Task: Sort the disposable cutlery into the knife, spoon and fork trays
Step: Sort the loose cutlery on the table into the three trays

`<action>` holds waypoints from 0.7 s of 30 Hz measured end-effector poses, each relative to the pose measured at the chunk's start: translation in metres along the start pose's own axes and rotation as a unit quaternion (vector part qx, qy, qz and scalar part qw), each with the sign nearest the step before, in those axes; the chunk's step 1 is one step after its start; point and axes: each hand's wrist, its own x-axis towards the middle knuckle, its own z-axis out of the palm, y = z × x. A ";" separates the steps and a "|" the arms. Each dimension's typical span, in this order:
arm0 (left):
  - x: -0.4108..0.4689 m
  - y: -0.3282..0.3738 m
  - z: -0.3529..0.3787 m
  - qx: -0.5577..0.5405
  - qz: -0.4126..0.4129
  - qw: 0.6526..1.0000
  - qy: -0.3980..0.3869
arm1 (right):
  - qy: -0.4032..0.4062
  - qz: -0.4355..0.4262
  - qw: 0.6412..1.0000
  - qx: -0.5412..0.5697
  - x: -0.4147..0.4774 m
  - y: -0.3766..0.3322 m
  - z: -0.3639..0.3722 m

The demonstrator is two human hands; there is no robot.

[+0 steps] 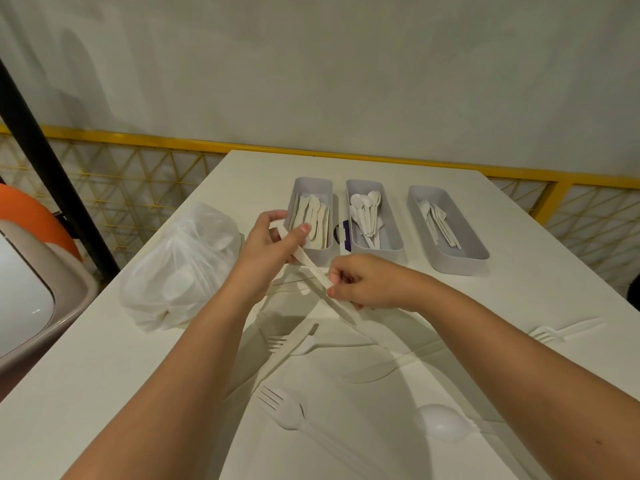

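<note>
Fingers [298, 234] of left hand [270, 245] grip a white knife [312, 269]; right hand [363, 284] pinches it.

Three trays [313, 184] [363, 185] [460, 264], one plastic bag [180, 265], three loose forks [277, 341] [273, 400] [545, 333], one loose spoon [443, 422] on the table [519, 237]; held knives [311, 264] too overlapped to count.

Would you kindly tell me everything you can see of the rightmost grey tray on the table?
The rightmost tray is a long, narrow, light grey open box with rounded corners and upright walls, seemingly plastic. It stands flat on the white table, its length running away from the person and angled slightly, clear of the middle tray. Inside lie a few white plastic pieces, forks among them, along its left side; much of its floor is bare. Outside, only the table touches it.
</note>
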 end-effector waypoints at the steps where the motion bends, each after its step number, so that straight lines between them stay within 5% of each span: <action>1: -0.001 0.003 -0.001 -0.054 -0.022 0.998 -0.018 | 0.010 -0.005 1.000 0.021 0.001 -0.003 0.002; 5: -0.007 0.008 -0.002 -0.107 -0.041 0.986 -0.119 | 0.039 -0.024 0.994 0.103 0.009 -0.012 0.011; 8: -0.005 0.011 -0.007 -0.135 -0.031 0.984 -0.108 | 0.028 -0.022 0.993 0.117 0.013 -0.011 0.017; 14: 0.003 0.015 -0.021 -0.240 -0.056 0.966 -0.080 | -0.070 -0.067 0.993 -0.060 0.008 -0.005 0.032; 21: 0.000 0.017 -0.021 -0.249 -0.058 0.963 -0.090 | -0.060 -0.096 0.990 -0.089 0.018 0.002 0.039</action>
